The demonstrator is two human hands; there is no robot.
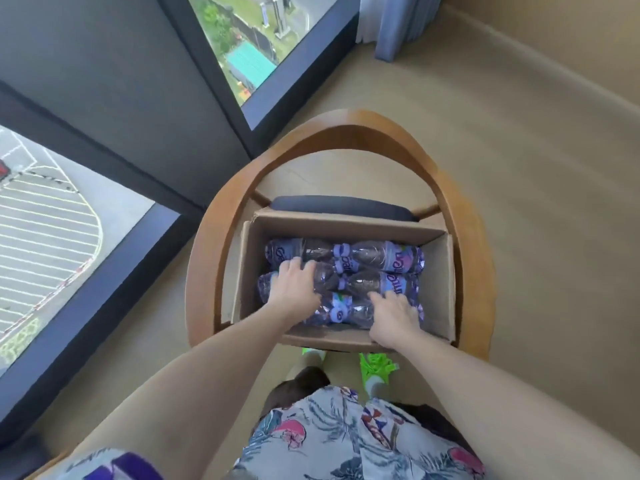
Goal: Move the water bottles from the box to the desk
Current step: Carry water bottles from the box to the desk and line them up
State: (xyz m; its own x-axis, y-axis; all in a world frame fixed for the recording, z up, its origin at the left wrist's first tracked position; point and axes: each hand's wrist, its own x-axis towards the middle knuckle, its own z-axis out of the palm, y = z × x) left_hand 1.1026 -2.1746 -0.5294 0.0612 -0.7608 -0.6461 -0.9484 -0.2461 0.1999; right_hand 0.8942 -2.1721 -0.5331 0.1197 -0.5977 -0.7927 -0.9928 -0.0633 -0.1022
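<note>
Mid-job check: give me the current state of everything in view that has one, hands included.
cardboard box: open, flaps up, resting on the chair.
water bottles: lying on their sides in the box, capped, none lifted yet.
left hand: in the box, fingers over a left-side bottle.
right hand: in the box, fingers spread on a near bottle.
chair: upright, carrying the box.
curtain: drawn aside.
</note>
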